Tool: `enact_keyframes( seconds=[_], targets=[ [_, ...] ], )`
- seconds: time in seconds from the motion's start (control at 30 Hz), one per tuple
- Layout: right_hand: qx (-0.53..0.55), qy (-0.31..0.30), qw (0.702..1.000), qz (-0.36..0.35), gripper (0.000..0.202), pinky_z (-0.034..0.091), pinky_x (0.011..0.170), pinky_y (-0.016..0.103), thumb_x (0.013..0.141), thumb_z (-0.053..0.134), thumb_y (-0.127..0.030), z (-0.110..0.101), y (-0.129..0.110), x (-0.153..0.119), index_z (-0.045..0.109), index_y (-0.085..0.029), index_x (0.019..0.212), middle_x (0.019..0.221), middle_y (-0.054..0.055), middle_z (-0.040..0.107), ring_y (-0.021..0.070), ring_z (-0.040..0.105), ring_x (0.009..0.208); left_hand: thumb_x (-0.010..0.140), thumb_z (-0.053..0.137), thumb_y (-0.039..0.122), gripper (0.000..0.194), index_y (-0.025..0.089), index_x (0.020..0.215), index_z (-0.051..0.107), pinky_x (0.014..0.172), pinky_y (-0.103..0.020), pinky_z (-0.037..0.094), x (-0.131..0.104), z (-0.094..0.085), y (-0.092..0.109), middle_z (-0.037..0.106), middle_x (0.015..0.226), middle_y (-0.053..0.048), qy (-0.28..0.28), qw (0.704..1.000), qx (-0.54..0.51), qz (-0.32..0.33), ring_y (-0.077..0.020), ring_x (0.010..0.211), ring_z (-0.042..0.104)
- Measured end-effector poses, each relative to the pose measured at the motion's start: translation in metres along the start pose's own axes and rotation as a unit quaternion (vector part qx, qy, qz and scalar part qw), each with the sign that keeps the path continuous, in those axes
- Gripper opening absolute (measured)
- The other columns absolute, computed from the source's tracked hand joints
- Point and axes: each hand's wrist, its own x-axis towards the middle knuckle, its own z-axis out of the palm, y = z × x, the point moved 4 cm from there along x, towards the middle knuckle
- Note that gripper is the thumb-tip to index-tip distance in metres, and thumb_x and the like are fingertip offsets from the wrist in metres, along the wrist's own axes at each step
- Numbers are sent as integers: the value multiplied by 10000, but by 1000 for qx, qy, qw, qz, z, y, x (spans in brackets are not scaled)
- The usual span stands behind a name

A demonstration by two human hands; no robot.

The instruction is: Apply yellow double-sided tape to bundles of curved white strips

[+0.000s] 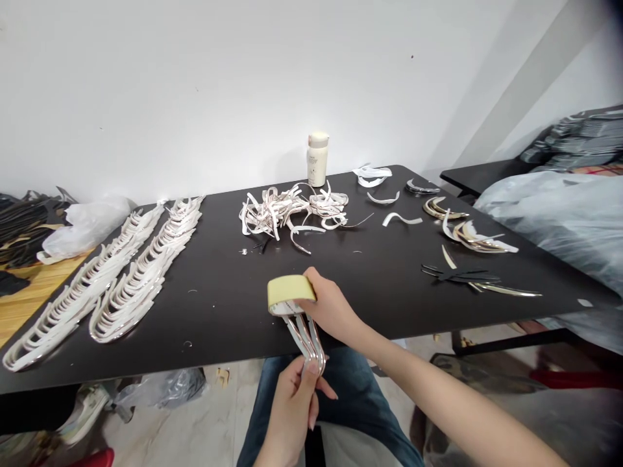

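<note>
My left hand (296, 395) pinches the bent lower end of a few shiny curved strips (305, 337) just past the table's front edge. The strips run up from its fingers to a roll of yellow tape (291, 289). My right hand (328, 301) is closed around the right side of that roll, its thumb on top, over the front part of the table. The upper ends of the strips lie under the roll, where they are partly hidden.
A black table (219, 279) bears two long rows of curved strips (146, 279) at left and a tangled strip pile (277, 211) near a cream bottle (317, 159). Gold strips (477, 239) and black strips (457, 275) lie at right. Plastic bags flank the table.
</note>
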Motion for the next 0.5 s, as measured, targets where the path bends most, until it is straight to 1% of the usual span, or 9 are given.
enact_keyframes(
  seconds=[0.07, 0.1, 0.2, 0.27, 0.3, 0.37, 0.43, 0.5],
  targets=[
    [10, 18, 1000, 9, 207, 325, 587, 234, 759, 553, -186, 0, 0, 3, 358, -241, 799, 688, -53, 497, 157, 490, 639, 874, 511, 521, 451, 105, 966, 656, 363, -202, 101, 0, -1, 0, 649, 593, -4, 2, 1000, 0, 0, -1, 310, 268],
    [13, 24, 999, 16, 207, 329, 589, 235, 761, 561, -192, 0, 0, 5, 363, -239, 801, 687, -51, 503, 158, 496, 642, 874, 510, 524, 453, 106, 967, 656, 363, -202, 102, 0, -1, 0, 650, 594, -5, 2, 1000, 1, 0, -3, 311, 268],
    [19, 29, 998, 44, 253, 328, 580, 243, 699, 642, -185, 2, 4, 11, 401, -227, 762, 645, -45, 518, 157, 501, 615, 853, 525, 553, 479, 109, 972, 660, 363, -199, 104, -1, -2, 1, 648, 586, -4, 0, 1000, 0, 5, -8, 314, 272],
    [37, 37, 996, 70, 226, 340, 547, 241, 728, 652, -254, -2, 10, 15, 440, -221, 799, 667, -28, 567, 148, 506, 578, 829, 540, 584, 511, 110, 970, 667, 363, -195, 111, -2, -2, 2, 639, 565, -1, -2, 1000, -4, 12, -14, 316, 276],
    [52, 42, 994, 85, 215, 347, 512, 236, 770, 624, -317, -7, 14, 17, 452, -220, 854, 703, -15, 602, 137, 503, 540, 816, 547, 601, 529, 109, 966, 671, 363, -192, 119, -3, -3, 3, 634, 553, 1, -3, 1000, -9, 18, -17, 319, 280],
    [84, 51, 988, 119, 289, 337, 419, 225, 824, 559, -430, -21, 23, 20, 445, -214, 980, 792, 13, 657, 109, 471, 445, 794, 563, 623, 549, 111, 953, 682, 361, -185, 144, -5, -3, 5, 625, 530, 3, 0, 999, -25, 32, -26, 323, 298],
    [106, 69, 980, 152, 414, 311, 345, 225, 817, 558, -486, -42, 34, 18, 423, -195, 1079, 865, 46, 678, 91, 433, 385, 782, 587, 618, 528, 121, 924, 691, 367, -179, 198, -8, -4, 8, 626, 520, 6, 19, 997, -52, 50, -36, 333, 340],
    [111, 106, 973, 174, 540, 334, 337, 234, 794, 589, -507, -65, 44, 11, 398, -176, 1175, 1000, 94, 662, 90, 452, 407, 780, 618, 590, 464, 142, 870, 699, 411, -183, 307, -12, -7, 12, 641, 522, 8, 59, 992, -87, 76, -59, 374, 429]
  ],
)
